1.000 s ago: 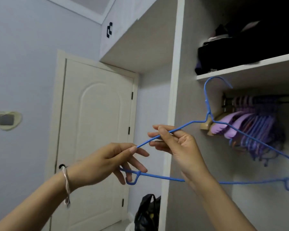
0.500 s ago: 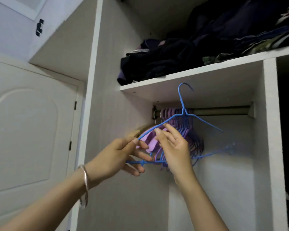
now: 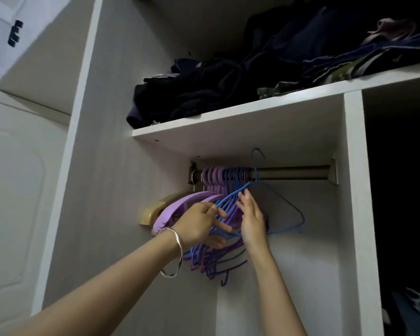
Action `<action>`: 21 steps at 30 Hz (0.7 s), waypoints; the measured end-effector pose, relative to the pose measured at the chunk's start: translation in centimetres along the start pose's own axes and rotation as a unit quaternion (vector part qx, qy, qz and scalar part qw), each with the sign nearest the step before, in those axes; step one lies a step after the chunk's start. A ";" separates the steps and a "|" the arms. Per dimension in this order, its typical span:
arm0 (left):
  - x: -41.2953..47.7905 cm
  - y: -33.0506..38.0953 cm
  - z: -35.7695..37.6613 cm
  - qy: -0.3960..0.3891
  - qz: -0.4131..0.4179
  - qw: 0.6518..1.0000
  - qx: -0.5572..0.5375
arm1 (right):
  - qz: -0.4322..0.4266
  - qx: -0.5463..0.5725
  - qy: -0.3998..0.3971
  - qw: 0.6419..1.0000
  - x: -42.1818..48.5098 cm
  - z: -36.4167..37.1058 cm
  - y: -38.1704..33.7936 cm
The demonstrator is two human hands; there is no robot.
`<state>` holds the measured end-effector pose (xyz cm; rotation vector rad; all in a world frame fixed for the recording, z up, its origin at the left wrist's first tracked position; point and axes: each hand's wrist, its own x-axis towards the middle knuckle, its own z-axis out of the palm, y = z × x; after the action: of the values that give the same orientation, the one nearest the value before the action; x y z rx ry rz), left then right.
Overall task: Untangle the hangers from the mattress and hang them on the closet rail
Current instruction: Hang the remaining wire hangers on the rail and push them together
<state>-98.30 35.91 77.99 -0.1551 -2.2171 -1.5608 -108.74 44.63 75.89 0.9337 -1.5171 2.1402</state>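
Closet rail (image 3: 294,172) under my view spans a white compartment below a shelf (image 3: 228,122) of dark clothes. My left hand (image 3: 199,224) and right hand (image 3: 252,219) both grip the blue hanger (image 3: 289,209), its hook above the rail beside hung hangers (image 3: 218,180).

Single head-worn wide-angle view, tilted upward from below the rail (image 3: 291,172), facing into the closet, close, arm's reach, shelf (image 3: 240,122) above the rail

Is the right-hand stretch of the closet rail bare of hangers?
Yes: the hangers bunch at the left end of the closet rail, and its right stretch carries nothing.
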 end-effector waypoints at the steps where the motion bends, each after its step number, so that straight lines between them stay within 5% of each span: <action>1: 0.5 0.1 0.2 0.003 -0.006 1.000 -0.004 | 0.006 -0.004 -0.001 1.000 0.4 -0.1 0.3; 13: 0.6 -1.9 1.1 -0.030 -0.077 0.997 -0.002 | 0.037 -0.017 -0.001 0.999 -0.1 -0.7 3.5; 21: -2.6 -3.4 -1.1 -0.031 -0.038 0.999 -0.001 | -0.058 -0.102 0.023 0.993 -2.6 -0.6 2.1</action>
<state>-96.78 34.08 74.27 -0.1229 -2.2935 -1.6172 -108.33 44.64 72.51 0.8741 -1.5816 1.8729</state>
